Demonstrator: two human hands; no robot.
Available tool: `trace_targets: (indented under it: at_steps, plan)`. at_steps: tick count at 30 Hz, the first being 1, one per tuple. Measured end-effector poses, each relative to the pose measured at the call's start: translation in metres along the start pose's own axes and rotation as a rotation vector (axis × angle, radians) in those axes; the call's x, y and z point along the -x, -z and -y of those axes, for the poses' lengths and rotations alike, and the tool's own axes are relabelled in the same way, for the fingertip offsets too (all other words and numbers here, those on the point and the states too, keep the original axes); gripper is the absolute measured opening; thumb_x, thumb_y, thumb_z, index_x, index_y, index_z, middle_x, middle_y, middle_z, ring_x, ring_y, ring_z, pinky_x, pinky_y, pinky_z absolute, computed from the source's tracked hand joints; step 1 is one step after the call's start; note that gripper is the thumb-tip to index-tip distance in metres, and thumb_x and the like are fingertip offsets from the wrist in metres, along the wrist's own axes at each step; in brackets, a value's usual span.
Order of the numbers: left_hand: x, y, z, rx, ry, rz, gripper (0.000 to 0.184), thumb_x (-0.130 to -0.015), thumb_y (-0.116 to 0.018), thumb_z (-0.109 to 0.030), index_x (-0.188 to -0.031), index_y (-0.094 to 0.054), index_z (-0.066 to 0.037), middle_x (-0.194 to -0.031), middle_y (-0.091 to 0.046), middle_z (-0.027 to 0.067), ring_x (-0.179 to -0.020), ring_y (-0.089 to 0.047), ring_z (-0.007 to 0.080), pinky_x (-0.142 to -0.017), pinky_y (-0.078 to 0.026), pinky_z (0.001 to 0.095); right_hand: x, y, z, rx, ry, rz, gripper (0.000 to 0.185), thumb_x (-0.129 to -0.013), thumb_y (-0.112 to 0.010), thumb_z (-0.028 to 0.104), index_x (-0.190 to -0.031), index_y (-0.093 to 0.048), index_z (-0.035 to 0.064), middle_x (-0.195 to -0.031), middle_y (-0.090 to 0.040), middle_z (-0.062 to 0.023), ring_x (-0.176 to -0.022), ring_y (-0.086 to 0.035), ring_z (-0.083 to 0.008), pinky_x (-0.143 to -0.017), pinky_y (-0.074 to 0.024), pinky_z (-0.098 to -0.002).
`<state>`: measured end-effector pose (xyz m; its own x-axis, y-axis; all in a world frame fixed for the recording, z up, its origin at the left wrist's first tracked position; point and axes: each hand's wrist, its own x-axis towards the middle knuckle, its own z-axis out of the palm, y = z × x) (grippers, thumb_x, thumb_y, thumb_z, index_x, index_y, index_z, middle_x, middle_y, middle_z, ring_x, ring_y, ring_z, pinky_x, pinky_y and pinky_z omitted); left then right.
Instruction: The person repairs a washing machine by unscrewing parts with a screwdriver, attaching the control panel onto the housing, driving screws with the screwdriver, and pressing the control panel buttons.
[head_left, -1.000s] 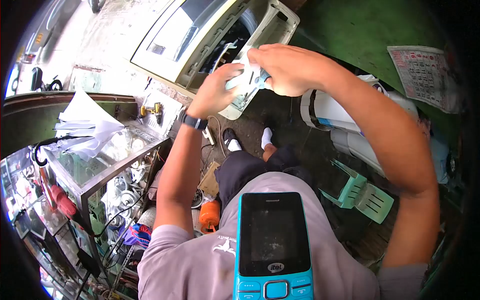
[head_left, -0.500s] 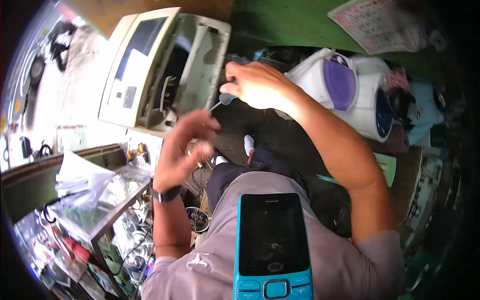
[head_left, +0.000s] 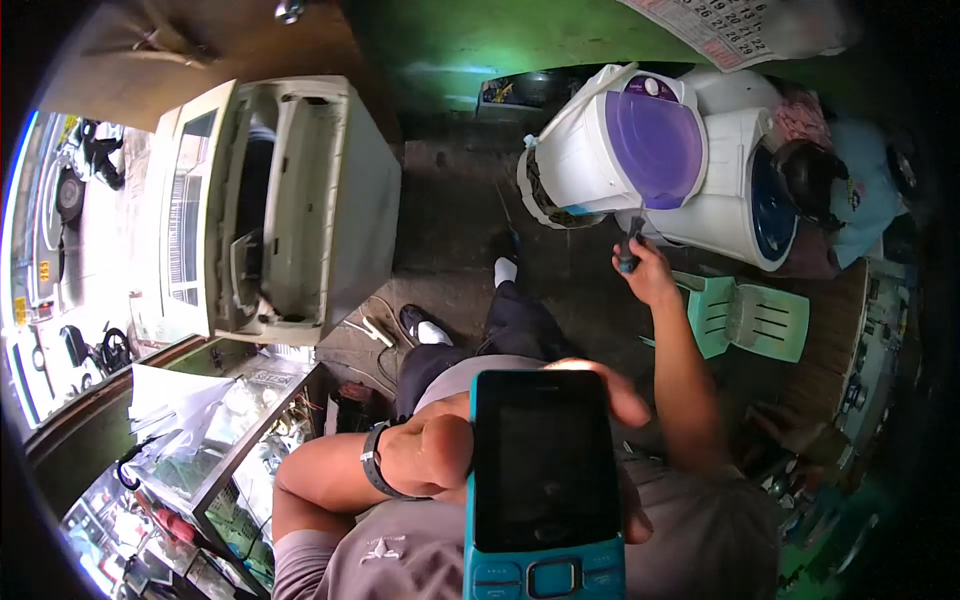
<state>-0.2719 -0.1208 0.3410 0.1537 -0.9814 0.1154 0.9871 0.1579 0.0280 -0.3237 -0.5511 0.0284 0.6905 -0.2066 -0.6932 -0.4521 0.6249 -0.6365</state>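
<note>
A turquoise keypad mobile phone fills the lower middle, close to the camera. My left hand, with a dark band at its wrist, is closed around the phone from behind; the thumb shows at its left edge and fingertips at its right edge, while the palm is hidden. Out to the right, my right hand grips a screwdriver with a dark handle, its thin shaft pointing up. Just above that hand stands a white tub machine with a purple lid.
At left stands a cream washing machine, its top opened up. A second white tub with a navy lid, a green plastic chair and wall-side clutter are at right. Cables lie near my feet. A glass case with papers is lower left.
My right hand moved from beside the cream machine to the right, still with the screwdriver. My left hand came down from the air and closed on the phone. The view shifted.
</note>
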Motion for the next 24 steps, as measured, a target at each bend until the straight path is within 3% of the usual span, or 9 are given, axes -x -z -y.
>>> trace_targets:
  at_steps: [1,4,7,9,10,12,14,17,24]
  plan:
    - [-0.020,0.004,-0.011,-0.024,-0.029,-0.086,0.126,-0.076,-0.076,-0.078,-0.155,-0.022,0.004,-0.135,-0.060,0.0339,-0.129,-0.061,0.0435,-0.111,-0.047,0.0536,-0.028,0.013,0.012,0.067,0.045,-0.075,0.016,-0.099,-0.070,0.017,-0.110,-0.060,0.0140,-0.105,-0.063,-0.0012,-0.101,-0.063,-0.0204,-0.086,-0.0534,-0.0415]
    - [-0.094,0.073,0.001,0.160,-0.438,0.079,0.109,-0.082,-0.070,-0.077,-0.149,-0.033,0.001,-0.127,-0.064,0.0299,-0.121,-0.066,0.0397,-0.103,-0.054,0.0500,-0.116,0.043,0.060,0.222,0.071,-0.274,0.020,-0.096,-0.075,0.021,-0.108,-0.060,0.0176,-0.102,-0.063,0.0003,-0.095,-0.062,-0.0177,-0.079,-0.0499,-0.0385]
    - [-0.125,0.118,-0.019,0.086,-0.490,-0.174,0.098,-0.087,-0.063,-0.077,-0.145,-0.042,-0.001,-0.120,-0.067,0.0248,-0.116,-0.068,0.0360,-0.097,-0.057,0.0495,-0.211,0.076,0.100,0.348,0.093,-0.405,0.030,-0.093,-0.079,0.023,-0.115,-0.061,0.0153,-0.102,-0.065,-0.0010,-0.091,-0.062,-0.0180,-0.074,-0.0497,-0.0400]
    - [-0.134,0.135,-0.026,-0.038,-0.535,-0.581,0.088,-0.094,-0.052,-0.078,-0.141,-0.046,-0.004,-0.102,-0.069,0.0217,-0.090,-0.072,0.0324,-0.075,-0.060,0.0431,-0.250,0.096,0.120,0.493,0.198,-0.373,0.034,-0.091,-0.081,0.026,-0.116,-0.064,0.0104,-0.108,-0.066,-0.0040,-0.095,-0.063,-0.0206,-0.077,-0.0512,-0.0389]
    - [-0.133,0.144,-0.026,0.034,-0.567,-0.697,0.083,-0.095,-0.054,-0.075,-0.140,-0.052,-0.006,-0.107,-0.070,0.0176,-0.101,-0.070,0.0316,-0.086,-0.058,0.0445,-0.278,0.097,0.123,0.620,0.312,-0.333,0.039,-0.090,-0.082,0.028,-0.117,-0.066,0.0056,-0.114,-0.067,-0.0071,-0.098,-0.064,-0.0233,-0.080,-0.0528,-0.0378]
    - [-0.121,0.169,-0.025,-0.035,-0.608,-0.834,0.078,-0.095,-0.057,-0.072,-0.136,-0.058,-0.006,-0.111,-0.071,0.0150,-0.108,-0.069,0.0297,-0.091,-0.057,0.0442,-0.335,0.126,0.116,0.861,0.381,-0.478,0.072,-0.086,-0.085,0.038,-0.135,-0.054,-0.0051,-0.120,-0.066,-0.0169,-0.113,-0.064,-0.0347,-0.097,-0.0527,-0.0442]
    - [-0.108,0.197,-0.016,0.084,-0.684,-0.850,0.072,-0.093,-0.063,-0.070,-0.131,-0.062,-0.009,-0.111,-0.071,0.0153,-0.105,-0.070,0.0284,-0.092,-0.057,0.0447,-0.339,0.115,0.126,1.312,0.425,-0.682,0.085,-0.082,-0.086,0.049,-0.137,-0.052,-0.0065,-0.135,-0.060,-0.0243,-0.122,-0.062,-0.0393,-0.102,-0.0511,-0.0470]
    - [-0.091,0.214,-0.013,0.106,-0.730,-0.956,0.068,-0.093,-0.064,-0.069,-0.127,-0.064,-0.010,-0.110,-0.072,0.0117,-0.102,-0.071,0.0276,-0.089,-0.058,0.0443,-0.303,0.076,0.143,1.221,0.335,-0.681,0.099,-0.077,-0.085,0.061,-0.138,-0.050,-0.0088,-0.144,-0.054,-0.0281,-0.129,-0.058,-0.0423,-0.107,-0.0487,-0.0490]
    - [-0.081,0.242,-0.009,0.142,-0.706,-0.989,0.061,-0.092,-0.068,-0.066,-0.121,-0.066,-0.011,-0.114,-0.072,0.0037,-0.100,-0.071,0.0239,-0.083,-0.060,0.0416,-0.306,0.081,0.162,1.003,0.239,-0.644,0.121,-0.068,-0.084,0.074,-0.142,-0.046,-0.0149,-0.139,-0.058,-0.0301,-0.130,-0.058,-0.0434,-0.109,-0.0479,-0.0507]
